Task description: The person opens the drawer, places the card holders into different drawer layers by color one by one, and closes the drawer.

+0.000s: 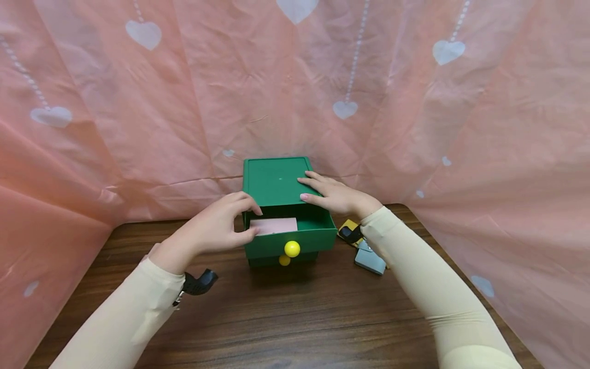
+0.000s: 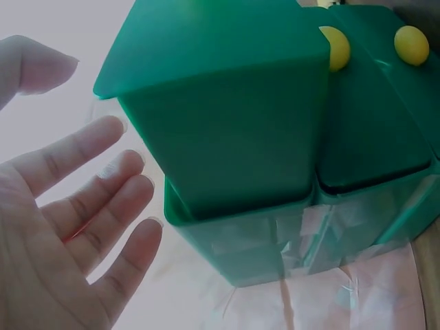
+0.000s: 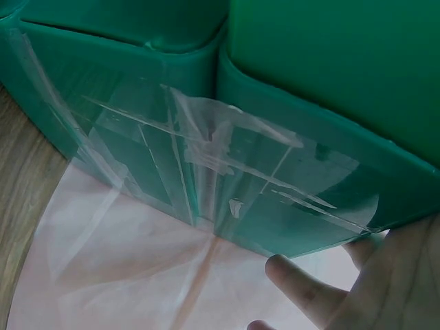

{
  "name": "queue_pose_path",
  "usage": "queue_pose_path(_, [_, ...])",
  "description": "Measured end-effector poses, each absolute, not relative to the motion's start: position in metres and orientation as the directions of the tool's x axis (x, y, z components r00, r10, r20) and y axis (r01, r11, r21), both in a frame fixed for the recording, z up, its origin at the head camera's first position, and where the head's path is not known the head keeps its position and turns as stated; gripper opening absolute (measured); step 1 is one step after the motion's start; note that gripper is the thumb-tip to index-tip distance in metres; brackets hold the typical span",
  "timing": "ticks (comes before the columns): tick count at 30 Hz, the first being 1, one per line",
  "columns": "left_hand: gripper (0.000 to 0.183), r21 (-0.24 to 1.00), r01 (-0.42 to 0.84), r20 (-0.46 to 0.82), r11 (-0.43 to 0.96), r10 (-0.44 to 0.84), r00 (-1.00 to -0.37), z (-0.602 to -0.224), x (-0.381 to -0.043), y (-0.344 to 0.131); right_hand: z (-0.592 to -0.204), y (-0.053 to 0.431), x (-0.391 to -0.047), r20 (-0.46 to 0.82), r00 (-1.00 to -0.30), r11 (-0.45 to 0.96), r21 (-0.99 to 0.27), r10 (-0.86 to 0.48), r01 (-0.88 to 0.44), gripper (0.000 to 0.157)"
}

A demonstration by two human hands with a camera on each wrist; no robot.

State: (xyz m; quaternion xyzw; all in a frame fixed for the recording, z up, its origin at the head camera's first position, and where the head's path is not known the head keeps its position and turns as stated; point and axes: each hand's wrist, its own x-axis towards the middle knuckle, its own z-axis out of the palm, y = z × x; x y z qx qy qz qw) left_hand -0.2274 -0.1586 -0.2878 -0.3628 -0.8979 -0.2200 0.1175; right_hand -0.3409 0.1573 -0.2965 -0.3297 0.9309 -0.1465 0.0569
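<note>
A small green drawer cabinet [image 1: 276, 182] stands at the back of the table, its top drawer [image 1: 265, 247] pulled out. Inside that drawer, on the left, lies a flat pale pink item [image 1: 278, 224]; its kind cannot be told. My left hand [image 1: 218, 223] hovers at the drawer's left side with loosely bent fingers. In the left wrist view the left hand [image 2: 75, 213] holds nothing and its fingers are spread beside the green drawer wall [image 2: 227, 137]. My right hand [image 1: 341, 196] rests with extended fingers on the cabinet's top right edge.
Yellow knobs [image 1: 292, 249] stick out from the drawer fronts. Right of the cabinet, a light blue flat item [image 1: 370, 261] and a yellow one [image 1: 349, 225] lie on the brown table [image 1: 276, 318], partly behind the right wrist. A pink curtain [image 1: 286, 92] hangs close behind.
</note>
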Motion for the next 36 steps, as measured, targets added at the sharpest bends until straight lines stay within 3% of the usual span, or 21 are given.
queue_pose_path(36, [0.031,0.247,0.682,0.539,0.688,0.487,-0.687,-0.313,-0.21,-0.21,-0.294,0.154,-0.339,-0.011,-0.772,0.734,-0.321,-0.635,-0.599,0.074])
